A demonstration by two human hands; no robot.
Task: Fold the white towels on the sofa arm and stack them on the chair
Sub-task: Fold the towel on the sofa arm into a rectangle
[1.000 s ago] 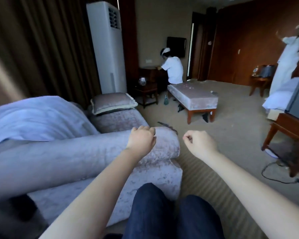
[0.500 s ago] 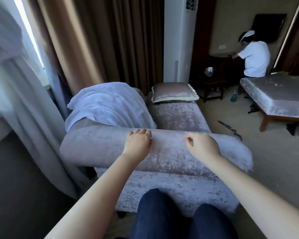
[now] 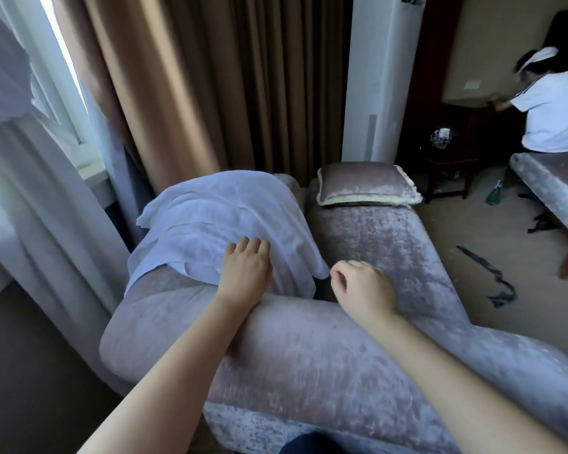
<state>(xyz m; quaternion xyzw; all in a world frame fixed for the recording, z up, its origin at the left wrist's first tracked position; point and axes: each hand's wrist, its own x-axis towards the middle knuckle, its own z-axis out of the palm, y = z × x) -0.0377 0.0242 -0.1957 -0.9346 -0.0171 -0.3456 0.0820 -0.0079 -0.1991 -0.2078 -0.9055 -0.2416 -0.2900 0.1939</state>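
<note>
A white towel [image 3: 217,224] lies draped over the far arm of the grey velvet sofa [image 3: 309,348], its edges hanging down both sides. My left hand [image 3: 246,273] rests palm-down on the towel's near part, fingers bent onto the cloth. My right hand [image 3: 363,286] hovers just right of the towel's lower corner, above the sofa seat, fingers curled in and holding nothing. Both forearms reach across the near padded arm. No chair shows in this view.
A grey cushion [image 3: 368,186] sits at the far end of the seat. Brown curtains [image 3: 191,93] and a white standing air conditioner [image 3: 379,80] rise behind. A person in white [image 3: 551,109] crouches at the right by a grey bench [image 3: 551,185]. A dark strap [image 3: 492,280] lies on the carpet.
The view has swung left and closer to the sofa. Both hands have reached forward past the near arm; my left hand has landed on the white towel.
</note>
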